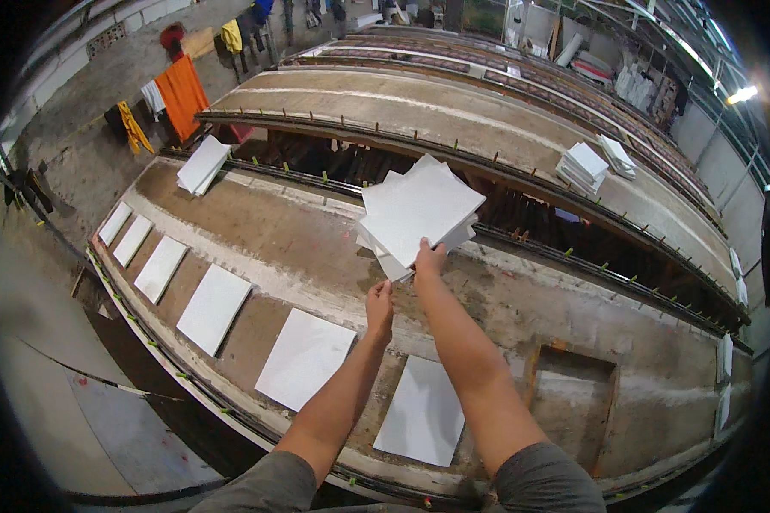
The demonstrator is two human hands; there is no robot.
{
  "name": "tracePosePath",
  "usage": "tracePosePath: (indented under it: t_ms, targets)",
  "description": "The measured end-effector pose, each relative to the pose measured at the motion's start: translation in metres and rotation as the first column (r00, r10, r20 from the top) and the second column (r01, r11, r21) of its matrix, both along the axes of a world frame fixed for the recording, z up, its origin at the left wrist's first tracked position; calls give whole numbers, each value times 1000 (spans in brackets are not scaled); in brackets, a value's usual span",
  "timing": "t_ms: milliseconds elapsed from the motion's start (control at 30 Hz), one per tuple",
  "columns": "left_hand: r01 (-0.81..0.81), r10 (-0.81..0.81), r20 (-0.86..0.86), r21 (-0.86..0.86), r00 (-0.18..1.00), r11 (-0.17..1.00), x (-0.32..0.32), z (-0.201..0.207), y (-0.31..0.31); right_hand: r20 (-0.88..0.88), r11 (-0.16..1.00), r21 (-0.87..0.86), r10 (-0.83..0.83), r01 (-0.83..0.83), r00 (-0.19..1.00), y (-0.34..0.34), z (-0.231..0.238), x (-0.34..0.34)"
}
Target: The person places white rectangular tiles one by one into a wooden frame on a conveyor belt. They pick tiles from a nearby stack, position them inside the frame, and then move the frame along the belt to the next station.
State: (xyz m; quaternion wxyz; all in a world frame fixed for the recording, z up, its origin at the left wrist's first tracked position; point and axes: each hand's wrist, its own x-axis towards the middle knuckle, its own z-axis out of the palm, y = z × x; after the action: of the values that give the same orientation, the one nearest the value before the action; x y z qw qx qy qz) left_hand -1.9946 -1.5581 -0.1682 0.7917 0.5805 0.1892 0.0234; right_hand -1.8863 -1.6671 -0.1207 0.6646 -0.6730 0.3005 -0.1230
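A fanned stack of white square sheets (422, 205) sits at the far edge of the long brown table (274, 244), its layers turned at different angles. My right hand (430, 256) grips the near corner of the top sheet, thumb on its upper face. Just left of it, my left hand (380, 308) is closed, fingertips pinched at the corner of a lower sheet (393, 267). Below my forearms lie single white sheets, among them one (306, 359) left of my left arm and another (421, 410) between my arms.
Several more sheets (161, 269) run in a row along the table's near left edge. Another stack (204, 166) stands at the far left corner. A second long table (359, 98) lies beyond a gap, with stacks (583, 167) on its right. An orange cloth (182, 97) hangs at left.
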Motion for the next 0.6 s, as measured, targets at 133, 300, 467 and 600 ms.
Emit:
tracePosePath:
  t_ms: [133,300,467,600]
  targets:
    - [-36,34,-34,-74,999,997,0,19,21,124,976,-203,-55,80,991,-41,4,-48]
    - [5,-25,-170,-116,985,993,-11,36,4,-14,966,-202,162,-162,987,-89,16,-106]
    - [46,-127,-271,-285,954,957,-14,7,-26,83,968,-218,-106,122,991,-127,3,-116]
    - [210,-221,-163,-83,961,974,-50,45,-51,81,954,-285,126,-98,989,-167,29,-171]
